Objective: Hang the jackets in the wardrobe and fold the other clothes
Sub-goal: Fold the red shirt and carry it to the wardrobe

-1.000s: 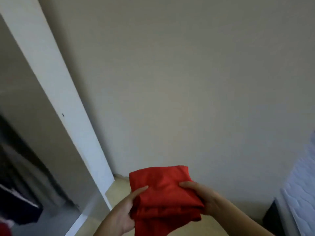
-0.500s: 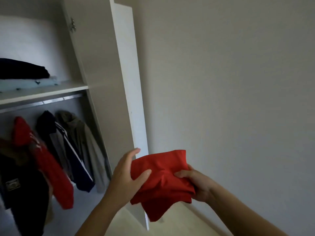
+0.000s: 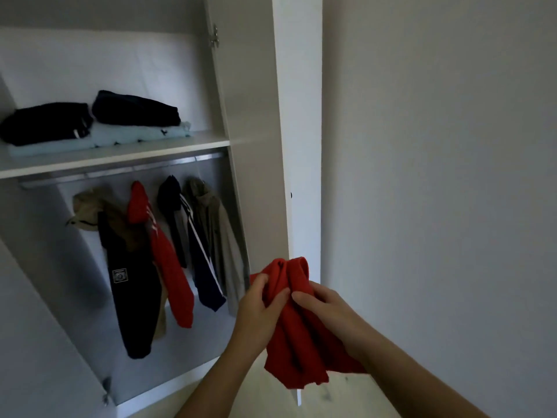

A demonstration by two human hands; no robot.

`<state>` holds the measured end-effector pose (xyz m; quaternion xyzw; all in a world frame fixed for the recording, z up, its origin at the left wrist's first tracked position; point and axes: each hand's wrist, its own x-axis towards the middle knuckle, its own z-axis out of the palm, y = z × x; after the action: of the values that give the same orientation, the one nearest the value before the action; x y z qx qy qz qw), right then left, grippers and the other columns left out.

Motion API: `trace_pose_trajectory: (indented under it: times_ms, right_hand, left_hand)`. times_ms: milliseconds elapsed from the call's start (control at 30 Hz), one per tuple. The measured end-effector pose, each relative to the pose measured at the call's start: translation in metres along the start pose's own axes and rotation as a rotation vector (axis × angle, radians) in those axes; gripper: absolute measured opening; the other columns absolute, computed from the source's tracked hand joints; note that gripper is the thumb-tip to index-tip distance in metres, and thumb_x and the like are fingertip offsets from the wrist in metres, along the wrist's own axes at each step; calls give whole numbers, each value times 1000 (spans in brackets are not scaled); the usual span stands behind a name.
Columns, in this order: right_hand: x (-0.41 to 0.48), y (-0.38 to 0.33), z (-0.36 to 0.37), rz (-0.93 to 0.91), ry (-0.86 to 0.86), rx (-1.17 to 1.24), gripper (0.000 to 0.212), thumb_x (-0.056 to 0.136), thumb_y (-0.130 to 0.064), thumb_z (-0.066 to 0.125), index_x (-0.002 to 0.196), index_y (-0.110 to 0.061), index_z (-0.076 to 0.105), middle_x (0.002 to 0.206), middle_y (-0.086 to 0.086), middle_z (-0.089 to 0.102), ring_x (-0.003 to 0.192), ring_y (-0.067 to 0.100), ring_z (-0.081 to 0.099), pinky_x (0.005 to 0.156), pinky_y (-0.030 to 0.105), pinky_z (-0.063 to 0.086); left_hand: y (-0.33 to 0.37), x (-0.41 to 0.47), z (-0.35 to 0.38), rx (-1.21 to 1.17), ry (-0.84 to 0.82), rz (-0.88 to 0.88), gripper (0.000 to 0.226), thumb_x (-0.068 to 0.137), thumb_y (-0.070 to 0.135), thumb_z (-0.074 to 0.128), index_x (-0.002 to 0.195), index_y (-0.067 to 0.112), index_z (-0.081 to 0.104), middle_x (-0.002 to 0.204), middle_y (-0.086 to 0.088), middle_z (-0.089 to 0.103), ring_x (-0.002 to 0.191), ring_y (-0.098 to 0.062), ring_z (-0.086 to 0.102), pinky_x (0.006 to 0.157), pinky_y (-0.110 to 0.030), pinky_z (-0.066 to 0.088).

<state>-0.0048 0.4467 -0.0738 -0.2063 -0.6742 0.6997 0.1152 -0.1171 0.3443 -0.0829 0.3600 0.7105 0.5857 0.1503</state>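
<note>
While the pale wall [image 3: 437,146] fills the right half of the view, the white wardrobe [image 3: 250,95] stands open on the left, its door [image 3: 301,116] swung out edge-on between the two. Inside, a shelf [image 3: 120,156] runs across above a metal rail [image 3: 120,170].

Five jackets hang from the rail. From left to right they are a khaki jacket [image 3: 87,206], a long black jacket [image 3: 132,297] with a small square patch, a red jacket [image 3: 170,273], a navy jacket [image 3: 202,267] with white stripes, and a grey-green hooded jacket [image 3: 224,239] nearest the wardrobe's side panel.

On the shelf a light blue folded garment [image 3: 135,134] lies under a dark navy folded garment [image 3: 135,110], with a black folded bundle [image 3: 45,122] just beside them on the left.

A red garment [image 3: 295,342] is held in the air outside the wardrobe, in front of the door's lower edge. It is bunched lengthwise, its top poking up above the hands and its lower end hanging between the forearms. The left hand [image 3: 259,312] grips its left side with curled fingers and the thumb across the front. The right hand [image 3: 325,309] grips the right side, thumb on the cloth.

A metal hinge [image 3: 214,37] sits high on the side panel.
</note>
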Motion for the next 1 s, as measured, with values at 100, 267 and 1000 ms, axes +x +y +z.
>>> trace_pose_trajectory:
  times_ms: [100,267,1000]
  right_hand:
    - [11,3,2,-67,44,-188,14,95,-25,55,106,-26,64,98,-4,72,88,14,70,77,27,58]
    - [37,22,8,-30,259,-390,29,94,-16,46,87,4,66,83,23,66,66,28,60,78,48,53]
    - [163,-4,107,1,68,239,38,90,-40,52,114,-13,64,104,7,72,97,23,69,90,40,53]
  left_hand:
    - [-11,0,-3,-13,5,-81,21,93,29,56,114,24,54,103,0,64,91,-14,66,79,-29,56]
    - [-25,-4,-8,-10,4,-137,10,94,23,55,105,24,54,96,-2,66,85,-15,66,72,-25,55]
    - [-88,82,-125,241,-223,154,42,98,7,38,128,32,54,102,18,47,98,-2,52,93,-17,42]
